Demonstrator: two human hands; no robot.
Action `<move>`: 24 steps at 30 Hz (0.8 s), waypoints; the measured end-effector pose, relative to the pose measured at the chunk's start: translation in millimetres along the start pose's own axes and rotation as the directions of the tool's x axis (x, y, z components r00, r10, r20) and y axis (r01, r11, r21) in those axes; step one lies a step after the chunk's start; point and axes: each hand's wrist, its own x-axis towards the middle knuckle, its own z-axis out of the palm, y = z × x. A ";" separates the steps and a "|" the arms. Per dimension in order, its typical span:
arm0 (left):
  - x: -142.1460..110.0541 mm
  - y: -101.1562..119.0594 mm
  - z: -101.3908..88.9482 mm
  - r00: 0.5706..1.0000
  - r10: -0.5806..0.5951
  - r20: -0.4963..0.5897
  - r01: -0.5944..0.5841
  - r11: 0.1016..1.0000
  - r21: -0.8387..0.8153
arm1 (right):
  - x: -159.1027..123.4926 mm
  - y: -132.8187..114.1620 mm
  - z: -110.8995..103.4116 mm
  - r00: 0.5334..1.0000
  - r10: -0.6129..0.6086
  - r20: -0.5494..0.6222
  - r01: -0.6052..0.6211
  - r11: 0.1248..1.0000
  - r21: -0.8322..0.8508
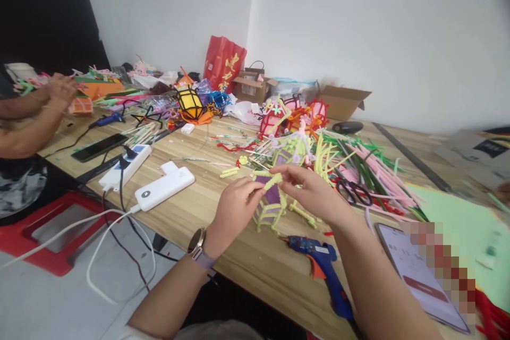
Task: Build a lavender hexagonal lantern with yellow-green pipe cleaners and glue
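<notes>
My left hand [236, 211] and my right hand [308, 191] meet above a small lantern [268, 213] with purple panels and a fuzzy yellow-green frame. Between them is a short, twisted yellow-green pipe cleaner strip [273, 181], pinched at its two ends by my fingers. Whether the strip touches the lantern's top edge I cannot tell. Just right of the lantern, another yellow-green pipe cleaner piece [303, 214] lies on the table, partly under my right hand. A blue glue gun [308, 245] with an orange trigger rests in front, its nozzle towards the lantern.
Black scissors [354, 192], pink and green pipe cleaners [382, 180] and a phone [418, 271] lie to the right. Left are a white power bank [164, 188] and a power strip [126, 167] with cables. Finished lanterns [190, 103] stand behind. A co-worker's hands [61, 90] work far left.
</notes>
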 end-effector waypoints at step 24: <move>5.0 -13.5 -15.0 0.979 0.108 0.174 -0.093 0.992 -0.089 | 1.5 4.6 6.6 0.995 -0.087 -0.047 0.076 0.977 -0.198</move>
